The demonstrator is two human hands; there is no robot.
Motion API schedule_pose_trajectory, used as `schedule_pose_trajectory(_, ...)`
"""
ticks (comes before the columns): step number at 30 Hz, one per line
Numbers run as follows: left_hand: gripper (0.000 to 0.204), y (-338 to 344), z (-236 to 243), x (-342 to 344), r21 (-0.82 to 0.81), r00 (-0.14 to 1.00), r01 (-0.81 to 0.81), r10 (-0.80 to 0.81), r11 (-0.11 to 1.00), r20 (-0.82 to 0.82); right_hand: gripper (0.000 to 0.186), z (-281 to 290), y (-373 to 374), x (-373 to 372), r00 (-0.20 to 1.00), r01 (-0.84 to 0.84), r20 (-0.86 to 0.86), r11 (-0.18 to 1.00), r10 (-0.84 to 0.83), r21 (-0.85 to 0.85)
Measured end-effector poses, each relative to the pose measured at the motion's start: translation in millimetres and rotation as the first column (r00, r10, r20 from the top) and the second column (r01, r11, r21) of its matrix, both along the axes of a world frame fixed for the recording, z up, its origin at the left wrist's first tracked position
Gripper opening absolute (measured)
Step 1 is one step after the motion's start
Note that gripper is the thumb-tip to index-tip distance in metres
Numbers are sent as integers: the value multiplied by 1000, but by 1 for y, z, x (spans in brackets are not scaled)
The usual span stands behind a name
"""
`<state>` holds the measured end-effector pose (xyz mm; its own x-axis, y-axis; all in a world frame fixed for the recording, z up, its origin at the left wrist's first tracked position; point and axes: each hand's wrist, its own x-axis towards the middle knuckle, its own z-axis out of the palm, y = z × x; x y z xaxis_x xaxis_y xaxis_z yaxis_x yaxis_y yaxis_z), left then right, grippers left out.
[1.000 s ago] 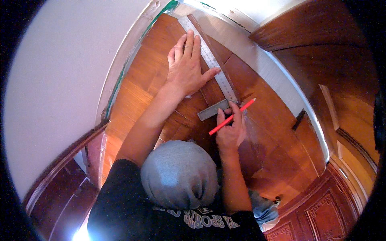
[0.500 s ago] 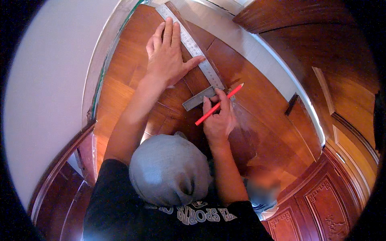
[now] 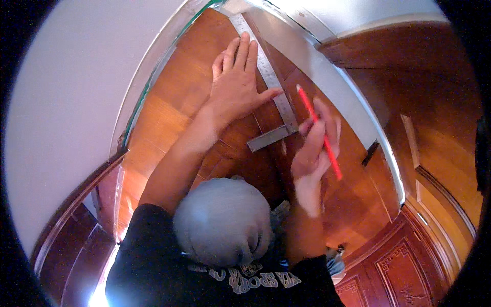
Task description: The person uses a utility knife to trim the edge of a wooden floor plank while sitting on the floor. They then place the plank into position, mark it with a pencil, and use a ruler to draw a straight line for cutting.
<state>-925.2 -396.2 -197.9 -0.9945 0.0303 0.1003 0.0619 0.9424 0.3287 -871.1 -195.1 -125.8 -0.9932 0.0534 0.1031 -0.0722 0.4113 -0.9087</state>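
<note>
A try square lies on the brown wooden planks, its silver ruled blade [image 3: 269, 74] slanting from the far edge toward me. Its grey stock [image 3: 272, 138] sits crosswise at the near end. My left hand [image 3: 234, 94] rests flat with spread fingers, fingertips and thumb pressing on the blade. To the right of the stock, my right hand [image 3: 313, 148] is closed around a red pencil [image 3: 331, 155], tip pointing away from me. The pencil tip is clear of the blade, and motion slightly blurs the hand.
A pale wall [image 3: 76, 92] with a glass-like edge bounds the left. On the right are a white edge strip [image 3: 376, 107], dark wooden panels [image 3: 424, 82] and a carved reddish panel [image 3: 409, 261]. A dark wooden rail [image 3: 76, 202] curves at lower left.
My right hand has lifted off the square's stock and moved right, turning the pencil from slanting up-right to slanting up-left. My left hand stays on the blade. The whole view has shifted slightly.
</note>
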Motion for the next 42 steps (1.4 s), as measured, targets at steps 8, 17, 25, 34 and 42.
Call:
schedule_pose_trajectory(8, 114, 1, 10, -3, -46, 1000, 2, -1, 999, 7, 24, -23, -85, -146, 978, -145, -150, 989, 147, 21)
schedule_pose_trajectory(17, 116, 1, 7, -1, -31, 999, -9, 11, 999, 46, 26, -32, -101, -157, 962, -221, -155, 974, 226, 49)
schedule_pose_trajectory(25, 116, 3, 4, -1, -23, 999, -14, 13, 1000, -38, 22, 6, -81, -141, 963, -253, -49, 950, 266, 184)
schedule_pose_trajectory(34, 121, 3, 1, 0, -138, 999, 21, -16, 990, 38, 26, 32, -11, -84, 950, -302, 177, 894, 256, 332)
schedule_pose_trajectory(42, 122, 8, 3, -2, -170, 999, 5, 3, 985, 47, 23, 53, 35, -30, 916, -296, 364, 896, 169, 330)
